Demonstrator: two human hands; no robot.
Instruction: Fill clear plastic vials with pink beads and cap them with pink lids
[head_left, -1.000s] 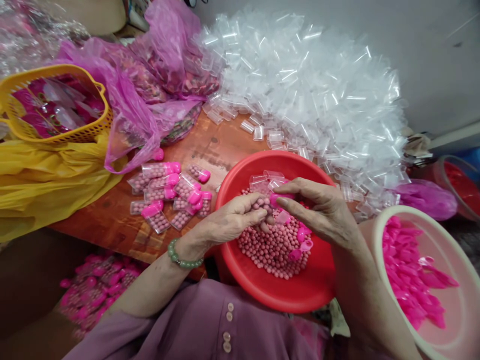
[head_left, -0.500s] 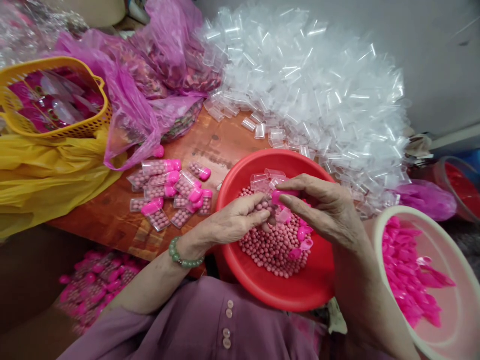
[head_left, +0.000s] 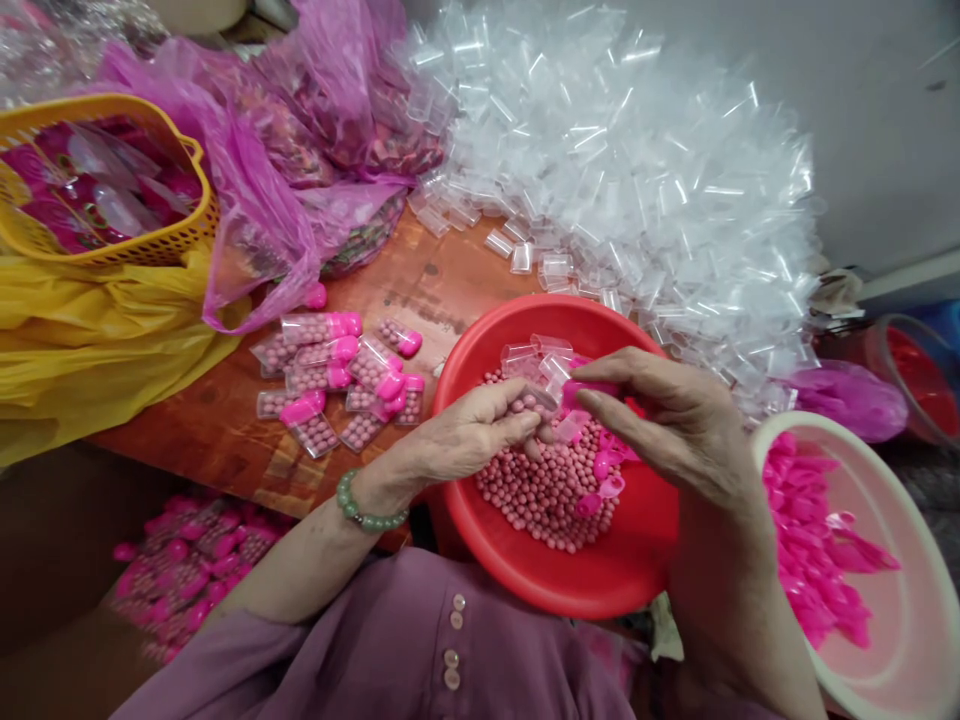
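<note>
Above the red basin, my left hand is closed round a clear plastic bottle with pink beads in it. My right hand pinches a bright pink cap between thumb and fingers, a little to the right of the bottle's end. Under both hands lies a heap of pink beads. Several pink caps rest on the beads' right side, and a few clear bottles lie at the basin's back.
Filled, capped bottles lie left on the wooden table. A large pile of clear bottles covers the back. At right stands a pale tub with pink caps. A yellow basket and purple bags occupy the left. More filled bottles sit lower left.
My right hand has moved slightly right with the pink cap, widening the gap to the bottle. My left hand still holds the bottle, now tilted a little differently.
</note>
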